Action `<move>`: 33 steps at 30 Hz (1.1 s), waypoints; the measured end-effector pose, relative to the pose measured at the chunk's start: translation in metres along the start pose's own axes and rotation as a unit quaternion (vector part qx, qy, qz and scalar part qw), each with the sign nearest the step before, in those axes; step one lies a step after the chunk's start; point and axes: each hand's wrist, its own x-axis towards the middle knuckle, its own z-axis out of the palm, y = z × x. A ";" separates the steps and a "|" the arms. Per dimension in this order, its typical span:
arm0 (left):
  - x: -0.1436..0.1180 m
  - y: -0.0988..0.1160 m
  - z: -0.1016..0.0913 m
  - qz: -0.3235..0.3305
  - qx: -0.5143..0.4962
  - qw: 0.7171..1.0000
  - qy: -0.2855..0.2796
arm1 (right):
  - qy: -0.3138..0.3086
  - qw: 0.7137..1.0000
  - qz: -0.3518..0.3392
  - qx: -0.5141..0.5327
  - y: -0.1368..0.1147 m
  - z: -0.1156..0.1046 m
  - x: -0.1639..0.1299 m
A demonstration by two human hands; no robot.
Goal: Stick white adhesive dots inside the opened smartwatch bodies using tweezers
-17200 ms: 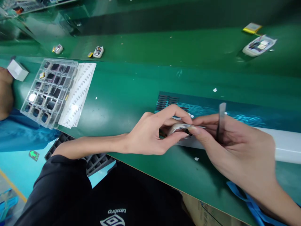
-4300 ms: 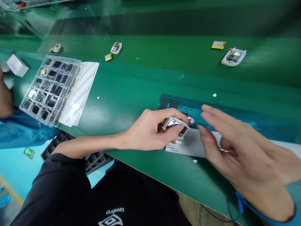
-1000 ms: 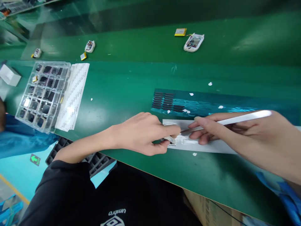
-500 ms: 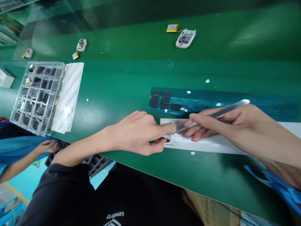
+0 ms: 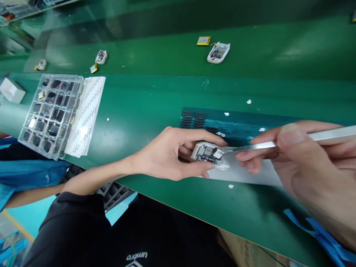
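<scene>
Right of the frame's centre, my left hand (image 5: 174, 155) is gripping an open gadget (image 5: 207, 152) by its sides, my right hand (image 5: 311, 159) is pinching a metal tool (image 5: 260, 146); the gadget's looking light, stiff, fragile inside, so I'm favouring edges

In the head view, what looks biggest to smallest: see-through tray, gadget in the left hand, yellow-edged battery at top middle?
1. See-through tray
2. Gadget, partly covered by the left hand
3. Yellow-edged battery, which also lies farther away
</scene>
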 end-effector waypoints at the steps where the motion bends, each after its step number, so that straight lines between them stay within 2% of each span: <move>1: 0.000 -0.002 0.001 -0.001 -0.028 1.000 -0.015 | -0.011 1.000 -0.009 0.006 0.002 0.002 -0.002; 6: -0.001 -0.003 0.002 0.002 -0.059 0.997 -0.046 | -0.046 0.999 -0.025 -0.007 0.015 0.004 -0.008; 11: -0.003 0.004 0.003 -0.036 -0.043 0.997 -0.047 | -0.053 0.989 -0.064 -0.118 0.032 -0.019 -0.013; 15: -0.002 0.006 0.004 -0.045 -0.045 0.997 -0.049 | -0.052 0.987 -0.078 -0.134 0.041 -0.034 -0.017; 20: -0.003 0.006 0.003 -0.046 -0.048 0.997 -0.046 | -0.060 0.990 -0.058 -0.112 0.021 -0.017 -0.014; 25: -0.002 0.007 0.003 -0.043 -0.038 0.997 -0.043 | -0.071 0.997 -0.011 -0.040 -0.002 0.005 -0.007; 33: -0.003 0.007 0.004 -0.049 -0.039 0.997 -0.045 | -0.059 0.996 -0.029 -0.068 0.000 0.006 -0.005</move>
